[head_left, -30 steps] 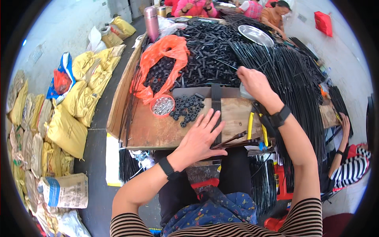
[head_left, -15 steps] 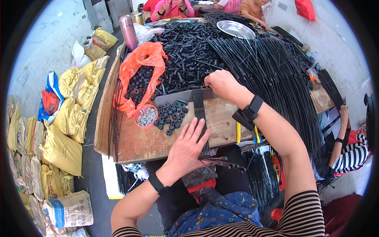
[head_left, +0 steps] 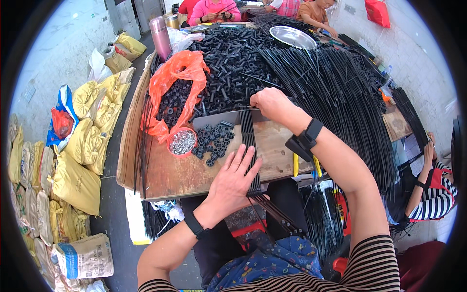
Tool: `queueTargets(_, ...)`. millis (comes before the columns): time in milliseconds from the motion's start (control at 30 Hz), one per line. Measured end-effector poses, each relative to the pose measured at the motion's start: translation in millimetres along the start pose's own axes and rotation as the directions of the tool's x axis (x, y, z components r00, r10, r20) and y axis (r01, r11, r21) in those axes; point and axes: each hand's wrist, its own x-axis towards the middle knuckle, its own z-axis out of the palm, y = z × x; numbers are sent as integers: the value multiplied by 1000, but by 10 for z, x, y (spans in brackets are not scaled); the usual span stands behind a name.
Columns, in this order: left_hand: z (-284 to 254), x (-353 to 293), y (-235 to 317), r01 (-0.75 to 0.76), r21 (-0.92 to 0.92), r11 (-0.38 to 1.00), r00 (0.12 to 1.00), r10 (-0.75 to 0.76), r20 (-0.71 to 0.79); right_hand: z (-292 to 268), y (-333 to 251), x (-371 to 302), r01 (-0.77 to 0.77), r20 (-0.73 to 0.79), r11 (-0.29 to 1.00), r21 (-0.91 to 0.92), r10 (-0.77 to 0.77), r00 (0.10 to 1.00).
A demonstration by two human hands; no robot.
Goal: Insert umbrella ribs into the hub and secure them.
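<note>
A row of thin black rods (head_left: 247, 127) lies side by side across the wooden table (head_left: 282, 141), their near ends hanging over its front edge above my lap. My left hand (head_left: 228, 182) rests on them near that edge, open, fingers stretched and spread. At the rods' far ends, by an upright grey strip (head_left: 214, 120), my right hand (head_left: 273, 103) is closed in a pinch. Whatever is between its fingertips is hidden. Left of the rods sit loose black ring-shaped pieces (head_left: 212, 141) and a red cup (head_left: 182, 155) of small shiny metal bits.
Behind the strip spreads a heap of black tubular parts (head_left: 233, 58), with an orange bag (head_left: 194, 73) at left. Long black rods (head_left: 335, 107) cover the right side. Yellow-handled pliers (head_left: 296, 164) lie near my right forearm. Sacks (head_left: 73, 180) line the left wall; co-workers sit around.
The rods' near ends, fanned out to the right before, now droop lower over my lap. Both hands stay in nearly the same places.
</note>
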Motion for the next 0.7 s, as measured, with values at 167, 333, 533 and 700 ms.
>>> queueTargets(167, 4, 0, 1, 3, -5, 1000, 1000, -3, 7, 46, 14, -19, 49, -64, 999, 3, -49, 997)
queueTargets(333, -11, -4, 5, -6, 6, 1000, 999, 5, 37, 63, -15, -15, 20, -34, 996, -85, -23, 999)
queueTargets(533, -16, -3, 4, 17, -1, 1000, 999, -17, 39, 124, -50, -1, 72, -97, 996, -44, -76, 992)
queueTargets(700, -17, 19, 13, 23, -23, 999, 999, -22, 25, 138, 10, 17, 102, -123, 995, 18, -99, 987)
